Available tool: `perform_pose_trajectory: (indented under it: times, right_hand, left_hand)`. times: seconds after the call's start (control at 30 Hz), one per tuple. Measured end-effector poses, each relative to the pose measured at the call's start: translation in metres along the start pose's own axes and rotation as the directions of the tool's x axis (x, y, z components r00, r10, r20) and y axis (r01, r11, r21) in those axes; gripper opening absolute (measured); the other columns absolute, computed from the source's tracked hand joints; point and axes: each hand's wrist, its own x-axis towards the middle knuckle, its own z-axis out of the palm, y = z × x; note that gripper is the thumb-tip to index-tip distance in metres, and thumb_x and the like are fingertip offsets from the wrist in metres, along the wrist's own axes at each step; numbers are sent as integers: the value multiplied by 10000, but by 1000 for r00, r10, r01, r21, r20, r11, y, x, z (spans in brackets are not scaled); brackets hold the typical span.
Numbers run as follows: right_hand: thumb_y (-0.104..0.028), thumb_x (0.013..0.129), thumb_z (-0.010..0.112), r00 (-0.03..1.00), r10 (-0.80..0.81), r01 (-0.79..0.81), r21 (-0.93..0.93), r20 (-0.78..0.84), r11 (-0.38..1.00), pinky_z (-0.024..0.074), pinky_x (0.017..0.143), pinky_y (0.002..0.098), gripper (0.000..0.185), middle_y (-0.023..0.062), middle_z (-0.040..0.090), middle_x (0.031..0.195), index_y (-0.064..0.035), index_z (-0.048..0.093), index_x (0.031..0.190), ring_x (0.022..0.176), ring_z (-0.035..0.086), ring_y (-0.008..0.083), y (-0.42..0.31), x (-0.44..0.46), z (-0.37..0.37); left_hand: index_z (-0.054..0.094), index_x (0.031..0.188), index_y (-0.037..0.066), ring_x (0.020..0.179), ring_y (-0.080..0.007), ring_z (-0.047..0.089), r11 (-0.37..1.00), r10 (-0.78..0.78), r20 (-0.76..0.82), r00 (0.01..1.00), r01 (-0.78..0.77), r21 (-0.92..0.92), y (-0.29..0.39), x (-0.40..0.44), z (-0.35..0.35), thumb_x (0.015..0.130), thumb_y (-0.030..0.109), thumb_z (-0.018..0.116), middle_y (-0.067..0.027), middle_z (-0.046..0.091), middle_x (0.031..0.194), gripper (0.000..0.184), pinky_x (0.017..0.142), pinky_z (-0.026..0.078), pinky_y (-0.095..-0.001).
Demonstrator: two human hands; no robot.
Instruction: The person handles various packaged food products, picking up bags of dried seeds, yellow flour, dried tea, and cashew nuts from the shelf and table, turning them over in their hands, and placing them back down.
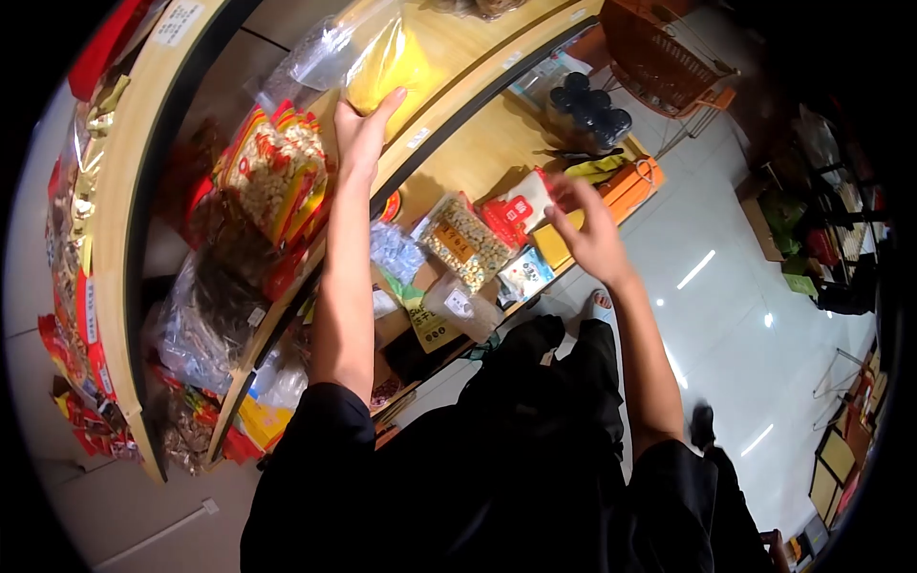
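On the upper shelf, my left hand is closed around the lower end of a clear plastic bag of yellow contents. Its thumb lies across the front of the bag. My right hand hovers above the lower shelf, thumb and fingers apart, with nothing visible in it. Nearest to it are a red and white packet and a yellow pack. Beside those lies a clear bag of mixed beans or grains with an orange label. A bag of dark grains sits left of the yellow bag.
Red-trimmed bags of pale nuts or seeds fill the shelf at left. Dark-capped bottles and an orange box stand at the lower shelf's far end. A brown basket is beyond. Another person's shoe shows on the tiled floor.
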Motion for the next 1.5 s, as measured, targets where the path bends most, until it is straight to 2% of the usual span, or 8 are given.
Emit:
perform_pose_trajectory:
  times: [0.37,0.63,0.77,0.83,1.03,1.2,1.4,1.5]
  right_hand:
    - [-337,708,814,991,13,62,539,-134,840,399,1005,419,947,185,459,1298,-74,238,1412,1212,461,290,-77,-10,-4]
    - [-110,663,837,944,48,150,553,-327,820,482,905,325,737,117,574,1141,17,405,1247,1045,587,198,-93,-73,-35]
    - [-97,671,829,898,13,231,495,-440,838,491,890,323,717,119,576,1134,20,410,1241,1029,595,197,-97,-91,-43]
    - [-95,679,824,883,5,235,451,-470,861,495,880,318,689,119,582,1120,26,424,1227,1018,597,193,-98,-95,-50]
    - [-90,709,802,816,4,275,393,-578,877,497,863,309,616,105,595,1086,21,455,1205,990,601,185,-89,-102,-68]
    - [-92,721,792,780,67,295,460,-622,837,506,867,312,602,113,604,1090,16,458,1209,990,612,192,-93,-111,-82]
    - [-100,721,786,793,93,320,542,-602,777,493,888,309,615,100,603,1084,6,455,1228,1010,591,162,-98,-123,-93]
    - [-139,740,789,838,75,280,544,-540,791,472,926,312,669,87,584,1133,-4,421,1282,1049,570,171,-98,-129,-93]
  left_hand:
    - [496,1182,-79,951,-214,631,967,-38,469,882,150,-204,83,-128,57,749,93,713,-164,621,1089,514,813,544,-329]
    - [414,1261,-47,1072,-225,571,992,114,720,685,-39,-120,95,-174,86,727,76,761,-150,568,1179,649,906,459,-320]
    - [348,1304,-52,1095,-248,532,994,100,726,681,-34,-105,107,-190,97,713,133,783,-178,502,1223,756,926,436,-344]
    - [306,1319,-60,1060,-270,514,918,237,619,749,-381,111,125,-199,97,688,188,805,-182,469,1192,841,914,425,-352]
    - [499,1248,-79,409,-71,439,878,222,557,800,-412,242,175,-249,99,731,41,653,10,465,515,553,431,364,-204]
    - [388,1361,-47,436,-106,458,755,205,669,714,-551,356,198,-267,135,755,50,695,-10,415,525,686,473,417,-242]
    - [372,1384,-33,471,-37,392,833,-47,498,866,-241,498,220,-280,150,804,33,578,26,404,497,619,444,319,-213]
    - [365,1391,-33,464,-42,377,805,165,576,801,-447,391,210,-281,146,814,-44,512,15,412,488,595,442,291,-218]
